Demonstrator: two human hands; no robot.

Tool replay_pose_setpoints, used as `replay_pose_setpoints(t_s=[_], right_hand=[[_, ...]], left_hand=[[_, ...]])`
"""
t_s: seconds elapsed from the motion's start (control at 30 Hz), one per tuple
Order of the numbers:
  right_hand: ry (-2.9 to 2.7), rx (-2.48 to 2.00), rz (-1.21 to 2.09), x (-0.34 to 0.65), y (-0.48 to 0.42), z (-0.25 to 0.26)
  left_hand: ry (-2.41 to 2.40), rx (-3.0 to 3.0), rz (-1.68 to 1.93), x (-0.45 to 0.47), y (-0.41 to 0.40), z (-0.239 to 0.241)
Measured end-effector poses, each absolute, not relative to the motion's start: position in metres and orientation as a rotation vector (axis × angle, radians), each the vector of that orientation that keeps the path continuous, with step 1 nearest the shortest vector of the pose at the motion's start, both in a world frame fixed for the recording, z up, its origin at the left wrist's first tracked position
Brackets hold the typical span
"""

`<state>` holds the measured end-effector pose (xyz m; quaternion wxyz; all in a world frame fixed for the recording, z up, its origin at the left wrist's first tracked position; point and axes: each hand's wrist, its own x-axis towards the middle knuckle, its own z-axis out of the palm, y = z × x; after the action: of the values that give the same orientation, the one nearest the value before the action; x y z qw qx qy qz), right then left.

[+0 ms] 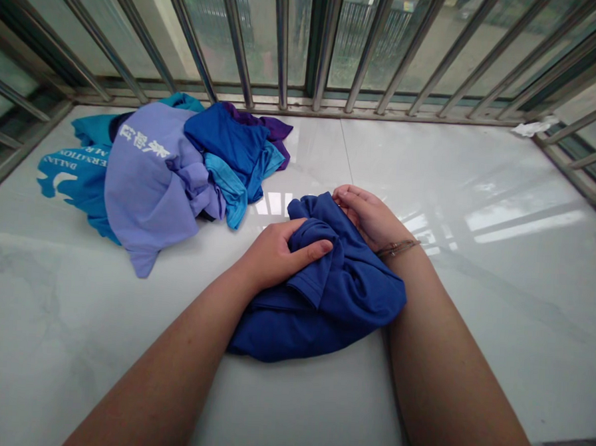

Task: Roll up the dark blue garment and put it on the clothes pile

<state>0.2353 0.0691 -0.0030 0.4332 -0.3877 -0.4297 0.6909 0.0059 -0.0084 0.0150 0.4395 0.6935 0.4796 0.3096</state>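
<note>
A crumpled dark blue shirt [324,304] lies on the white marble sill [478,212] right in front of me. My left hand [276,252] grips a bunched fold of it near the top, thumb stretched across the cloth. My right hand [366,213] clasps the shirt's far edge, fingers curled into the fabric; a thin bracelet sits on that wrist.
A heap of clothes [165,169] lies at the back left: a lavender shirt with white lettering, teal, blue and purple pieces. Metal window bars [282,42] fence the far and side edges. A crumpled white scrap [533,127] rests in the far right corner.
</note>
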Motion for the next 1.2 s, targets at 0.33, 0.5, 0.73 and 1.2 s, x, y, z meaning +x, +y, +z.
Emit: replay_pose_setpoints(t_s=[0.33,0.5,0.73,1.2], right_hand=[[-1.066,-0.971,1.715,0.236,0.0694,-0.0039],[-1.076,-0.967,1.722,0.2365,0.0687,-0.0025],[-1.078,-0.955,1.723,0.2368,0.0698,-0.0042],[-1.066,-0.949,1.741,0.2366,0.0695,-0.0036]], left_hand=[[1.18,1.711,0.781,0.0069,-0.0096,0.0158],[1.175,1.706,0.78,0.0064,-0.0091,0.0163],[1.185,1.713,0.774,0.0065,-0.0089,0.0155],[1.177,1.708,0.786,0.007,-0.009,0.0151]])
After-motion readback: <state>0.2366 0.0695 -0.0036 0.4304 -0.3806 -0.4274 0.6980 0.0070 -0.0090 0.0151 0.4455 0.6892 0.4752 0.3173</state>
